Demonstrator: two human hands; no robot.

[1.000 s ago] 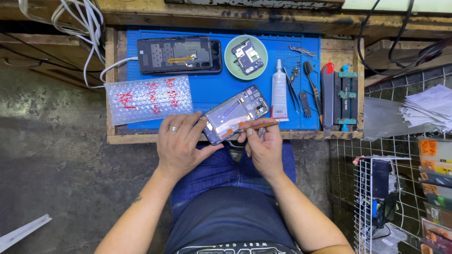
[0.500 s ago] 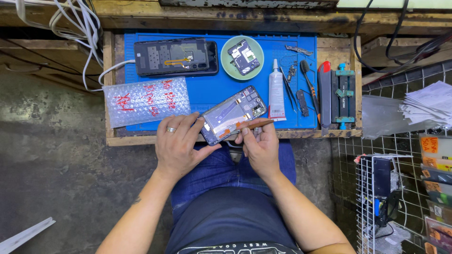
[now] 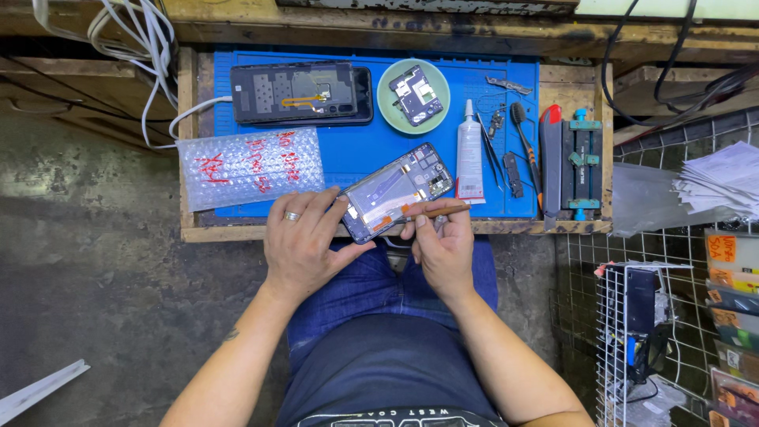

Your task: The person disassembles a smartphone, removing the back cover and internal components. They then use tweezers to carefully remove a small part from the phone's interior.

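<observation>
Left hand (image 3: 304, 249) fingers clasp the opened phone (image 3: 398, 191) by its edges; right hand (image 3: 444, 251) pinches a thin brown tool (image 3: 433, 210). The phone appears light, rigid and fragile.

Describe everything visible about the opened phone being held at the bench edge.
The opened phone lies tilted, back cover off, on the near edge of the blue mat. Inside its dark frame show a pale purple panel, small boards and an orange strip. The left hand grips its lower left end; the right hand holds a thin brown tool against its lower edge.
</observation>
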